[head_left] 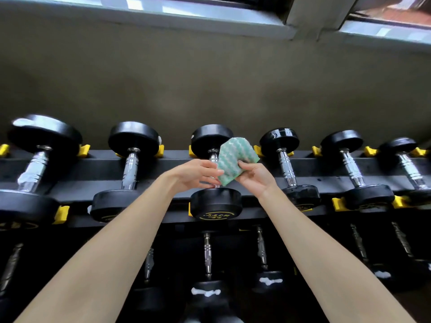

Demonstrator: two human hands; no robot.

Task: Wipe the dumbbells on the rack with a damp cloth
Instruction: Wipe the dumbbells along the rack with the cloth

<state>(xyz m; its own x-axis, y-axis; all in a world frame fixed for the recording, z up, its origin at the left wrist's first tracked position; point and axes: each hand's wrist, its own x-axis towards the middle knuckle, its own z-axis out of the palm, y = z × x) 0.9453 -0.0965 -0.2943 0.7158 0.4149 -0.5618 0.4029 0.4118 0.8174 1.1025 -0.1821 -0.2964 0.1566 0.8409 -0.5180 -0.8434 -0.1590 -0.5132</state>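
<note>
A green-and-white wavy cloth (235, 160) is held up over the chrome handle of the middle dumbbell (215, 203) on the top shelf of the black rack (163, 166). My right hand (254, 178) pinches the cloth's lower right side. My left hand (198, 173) pinches its lower left corner with the fingertips, just above the dumbbell's near head. Most of that handle is hidden behind my hands and the cloth.
Several black dumbbells with chrome handles sit in yellow cradles (61, 214) along the top shelf, such as one at the left (130, 166) and one at the right (288, 166). A lower shelf holds more dumbbells (207, 252). A grey wall (210, 78) stands behind.
</note>
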